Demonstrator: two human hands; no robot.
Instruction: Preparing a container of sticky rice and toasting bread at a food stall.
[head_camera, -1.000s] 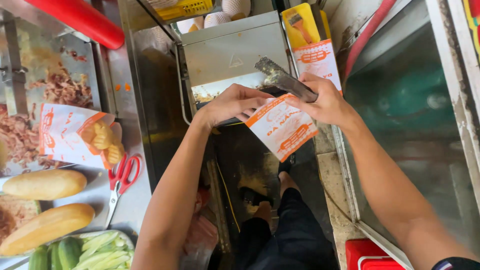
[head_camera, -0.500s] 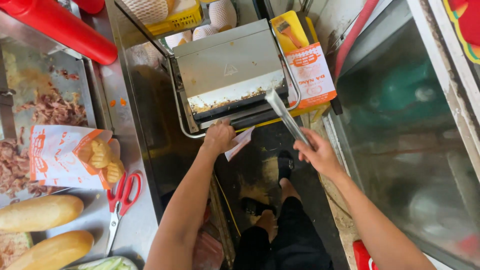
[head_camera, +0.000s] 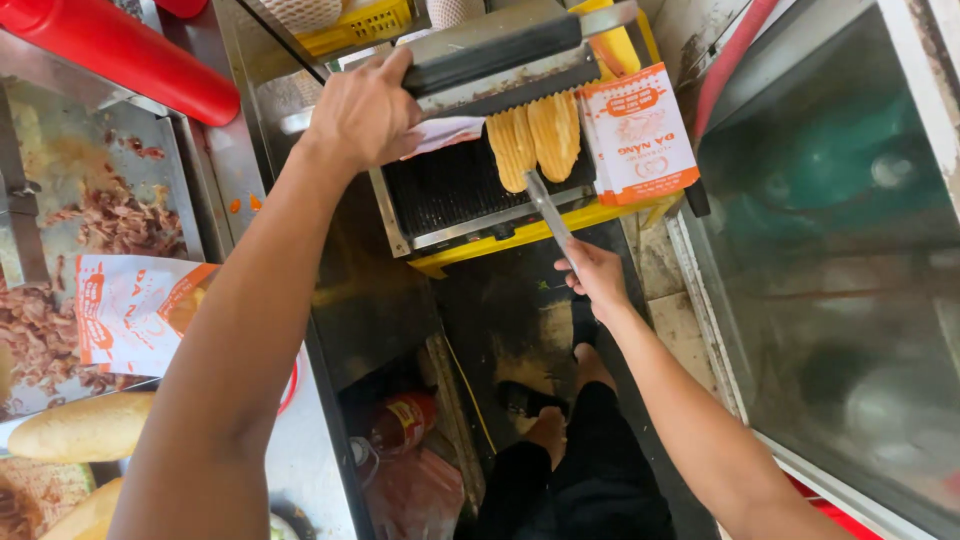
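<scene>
**Desk:** What do your hands have right now?

**Me:** My left hand is closed around the front edge of the grey metal lid of the sandwich press, holding it tipped up and open. My right hand is wrapped tight around the handle of a pair of long metal tongs, whose tip reaches up onto the black ribbed grill plate.

**Desk:** And what is on the plate?

**Me:** Two flattened, golden ridged pieces of bread, side by side at the right end of the plate, just under the raised lid. The tongs' tip touches their lower edge; I cannot tell if it pinches one.

**Desk:** Anything close by?

**Me:** A stack of white paper sleeves with orange print leans just right of the press, which sits on a yellow base. On the steel counter to my left lie another orange-and-white paper bag, a pale baguette and shredded brown meat. A red cylinder crosses the top left corner.
</scene>
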